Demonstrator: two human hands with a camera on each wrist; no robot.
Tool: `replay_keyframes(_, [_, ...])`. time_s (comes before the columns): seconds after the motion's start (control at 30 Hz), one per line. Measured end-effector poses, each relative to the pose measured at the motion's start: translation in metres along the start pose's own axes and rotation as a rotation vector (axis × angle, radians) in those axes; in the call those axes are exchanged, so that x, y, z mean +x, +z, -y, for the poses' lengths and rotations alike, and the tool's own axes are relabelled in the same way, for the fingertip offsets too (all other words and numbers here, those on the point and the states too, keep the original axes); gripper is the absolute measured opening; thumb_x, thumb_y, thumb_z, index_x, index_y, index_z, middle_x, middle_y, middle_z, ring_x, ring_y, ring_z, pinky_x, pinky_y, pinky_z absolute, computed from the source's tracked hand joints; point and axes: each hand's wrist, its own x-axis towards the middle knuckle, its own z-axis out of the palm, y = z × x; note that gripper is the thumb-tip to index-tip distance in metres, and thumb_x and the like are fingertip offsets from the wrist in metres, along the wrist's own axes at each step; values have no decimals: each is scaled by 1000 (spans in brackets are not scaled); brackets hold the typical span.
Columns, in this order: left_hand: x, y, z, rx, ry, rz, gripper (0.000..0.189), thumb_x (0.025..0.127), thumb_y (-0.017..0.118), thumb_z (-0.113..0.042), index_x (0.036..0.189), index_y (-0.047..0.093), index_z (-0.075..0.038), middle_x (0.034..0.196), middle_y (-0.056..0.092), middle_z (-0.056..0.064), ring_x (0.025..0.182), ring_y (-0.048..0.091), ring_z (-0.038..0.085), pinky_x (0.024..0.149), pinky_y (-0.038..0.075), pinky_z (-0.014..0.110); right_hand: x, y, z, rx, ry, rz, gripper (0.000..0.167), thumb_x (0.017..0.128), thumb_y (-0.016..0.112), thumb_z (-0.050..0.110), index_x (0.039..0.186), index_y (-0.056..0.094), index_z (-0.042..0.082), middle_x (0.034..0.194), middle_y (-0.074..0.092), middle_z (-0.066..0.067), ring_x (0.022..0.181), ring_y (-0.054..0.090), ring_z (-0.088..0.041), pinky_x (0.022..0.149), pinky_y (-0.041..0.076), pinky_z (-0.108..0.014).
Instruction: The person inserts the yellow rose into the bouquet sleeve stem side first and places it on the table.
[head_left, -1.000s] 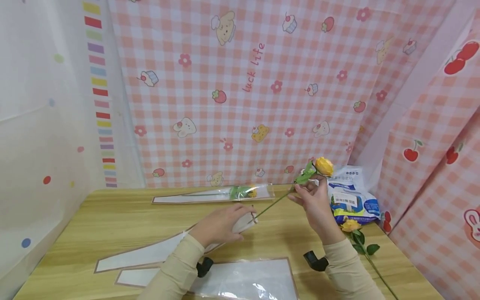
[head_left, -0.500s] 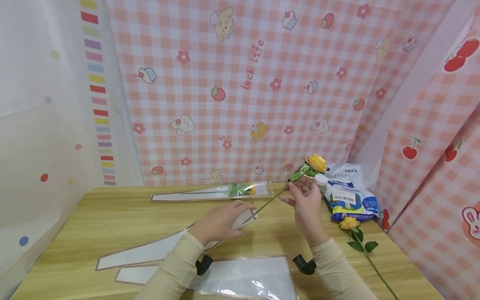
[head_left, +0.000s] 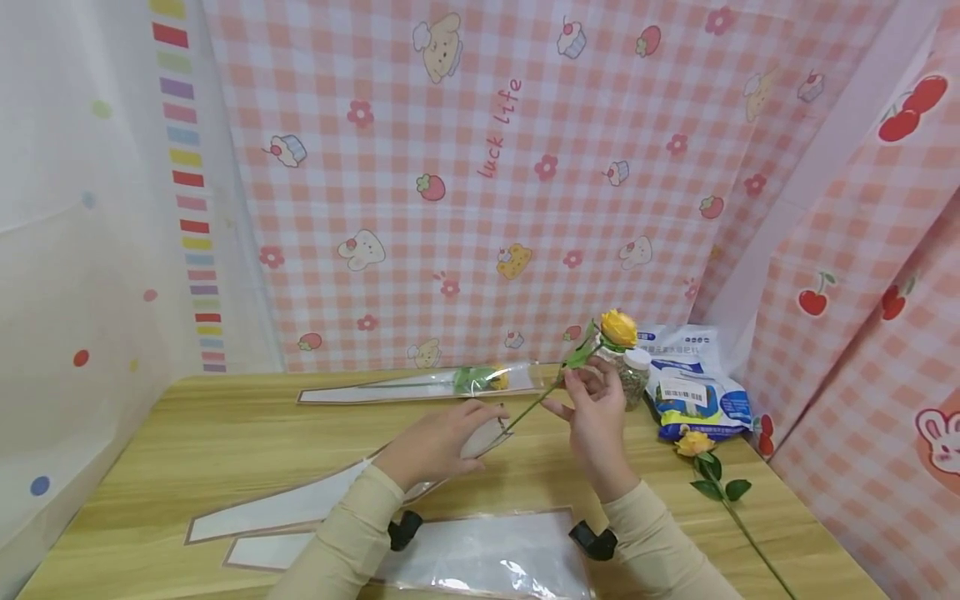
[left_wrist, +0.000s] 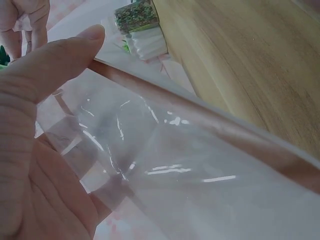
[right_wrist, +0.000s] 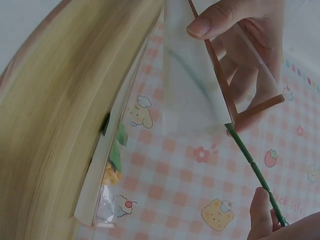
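Note:
My left hand (head_left: 431, 446) grips the mouth end of a flower sleeve (head_left: 281, 506), clear and white plastic with a brown border, thumb on one side. Its tapered tail stretches left over the table. With thumb and fingertips my right hand (head_left: 597, 417) pinches the green stem (right_wrist: 250, 160) of a yellow artificial rose (head_left: 618, 327), just below its leaves. The bloom points up and right. In the right wrist view the stem's lower end runs into the sleeve's mouth and shows faintly through the white plastic (right_wrist: 192, 95).
A sleeved yellow rose (head_left: 476, 382) lies along the table's back edge. A lidded jar (head_left: 636, 383) and a blue-and-white bag (head_left: 693, 400) stand at the back right, a loose yellow rose (head_left: 695, 443) before them. More flat sleeves (head_left: 495, 546) lie in front.
My right hand has moved left towards my left hand, bringing the rose along and sliding its stem further into the sleeve. My left hand stays about where it was.

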Motion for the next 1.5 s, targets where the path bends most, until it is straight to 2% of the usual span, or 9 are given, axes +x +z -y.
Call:
replay_keyframes(0.23, [0, -1, 0, -2, -6, -10, 80, 83, 86, -22, 152, 44, -21, 143, 54, 3, 117, 63, 25, 96, 55, 43, -4, 6, -7, -1, 51, 24, 35, 103, 54, 1, 134, 40, 11, 107, 54, -6, 97, 63, -20, 80, 61, -47])
replay_keyframes(0.4, [0, 0, 2, -6, -13, -13, 79, 84, 85, -22, 152, 44, -21, 142, 55, 3, 117, 63, 24, 95, 56, 43, -8, 8, -15, -7, 84, 51, 37, 103, 54, -1, 137, 43, 3, 103, 60, -5, 95, 65, -19, 77, 62, -41])
replay_keyframes(0.53, [-1, 0, 3, -17, -14, -21, 78, 85, 84, -21, 151, 44, -21, 141, 55, 4, 114, 63, 24, 92, 57, 43, -8, 8, -19, -23, 78, 66, 34, 103, 55, 0, 135, 45, 0, 100, 61, -4, 95, 66, -20, 76, 63, -40])
replay_keyframes(0.7, [-1, -1, 5, -20, -15, -32, 77, 85, 84, -19, 151, 44, -22, 142, 54, 4, 112, 64, 25, 90, 58, 44, -6, 6, -23, -28, 73, 72, 31, 103, 54, 0, 133, 46, 0, 100, 61, -4, 94, 67, -20, 77, 63, -41])
replay_keyframes(1.03, [-2, -5, 4, -15, -19, -44, 75, 86, 83, -23, 151, 43, -26, 146, 52, 6, 118, 62, 29, 93, 56, 46, -8, 7, -28, -11, 97, 63, 26, 103, 54, -1, 128, 48, 2, 97, 65, -3, 87, 68, -16, 73, 63, -35])
replay_keyframes(1.33, [-2, -7, 3, -28, -35, -78, 73, 87, 82, -24, 149, 44, -26, 139, 57, 6, 107, 65, 27, 85, 58, 45, -10, 8, -35, -12, 137, 56, 31, 102, 55, -2, 132, 46, -1, 100, 67, -5, 88, 68, -14, 75, 62, -32])
replay_keyframes(1.5, [-2, -8, 2, -20, -24, -93, 71, 88, 82, -23, 149, 44, -26, 137, 57, 5, 106, 65, 27, 85, 58, 45, -12, 10, -37, -10, 142, 64, 32, 101, 56, -2, 131, 46, -2, 98, 68, -3, 87, 68, -14, 73, 62, -31])
